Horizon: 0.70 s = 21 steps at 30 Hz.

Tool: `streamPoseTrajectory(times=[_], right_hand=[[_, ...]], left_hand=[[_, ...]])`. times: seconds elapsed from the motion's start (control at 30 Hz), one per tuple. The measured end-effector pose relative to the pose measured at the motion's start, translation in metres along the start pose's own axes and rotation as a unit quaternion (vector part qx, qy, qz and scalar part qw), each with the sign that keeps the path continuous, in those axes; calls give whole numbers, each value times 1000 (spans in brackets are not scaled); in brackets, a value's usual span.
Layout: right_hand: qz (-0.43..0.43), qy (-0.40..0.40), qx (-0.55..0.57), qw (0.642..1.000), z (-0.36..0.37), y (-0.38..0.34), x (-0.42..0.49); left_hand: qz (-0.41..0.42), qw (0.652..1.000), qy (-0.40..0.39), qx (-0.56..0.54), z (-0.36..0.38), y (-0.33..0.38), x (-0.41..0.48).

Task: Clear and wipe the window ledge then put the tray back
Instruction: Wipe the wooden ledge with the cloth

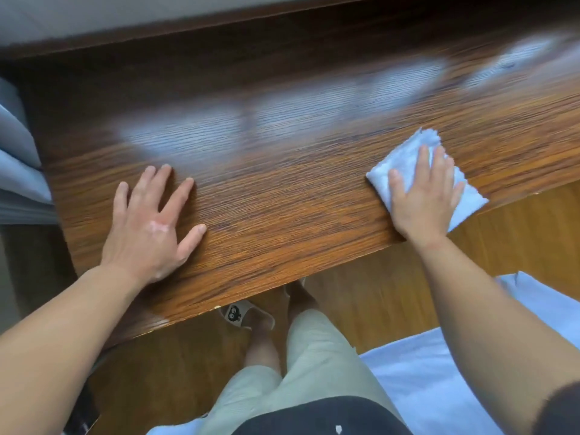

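The right hand (423, 196) is pressing a folded cloth (417, 152) flat on the ledge (282, 199), fingers straight and spread, not clamping. It is better keeping even pressure and overlapping strokes towards the left hand (150, 224), which is resting open, palm down. No tray is showing.

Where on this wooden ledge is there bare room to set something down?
The widest bare patch of the ledge lies between the left hand and the cloth pressed under the right hand. The strip behind both hands is bare too. Crowded only at the front right, around the cloth.
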State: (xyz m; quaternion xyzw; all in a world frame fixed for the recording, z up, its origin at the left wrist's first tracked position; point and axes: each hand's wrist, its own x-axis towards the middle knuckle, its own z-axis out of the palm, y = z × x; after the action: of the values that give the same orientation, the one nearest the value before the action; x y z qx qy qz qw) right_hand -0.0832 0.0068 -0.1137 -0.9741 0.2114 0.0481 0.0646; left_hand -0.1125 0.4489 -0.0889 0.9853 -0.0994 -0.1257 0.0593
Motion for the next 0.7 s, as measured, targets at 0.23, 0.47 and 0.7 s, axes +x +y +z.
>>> streamPoseTrajectory(times=[0.23, 0.47, 0.7], right_hand=[[-238, -24, -17, 971, 22, -133, -136], [-500, -77, 2, 863, 37, -217, -161], [-436, -30, 14, 899, 32, -147, -54]], left_hand=[[-66, 998, 9, -11, -2, -11, 7], [-93, 992, 69, -49, -1, -29, 9], [-83, 994, 46, -49, -9, -28, 22]])
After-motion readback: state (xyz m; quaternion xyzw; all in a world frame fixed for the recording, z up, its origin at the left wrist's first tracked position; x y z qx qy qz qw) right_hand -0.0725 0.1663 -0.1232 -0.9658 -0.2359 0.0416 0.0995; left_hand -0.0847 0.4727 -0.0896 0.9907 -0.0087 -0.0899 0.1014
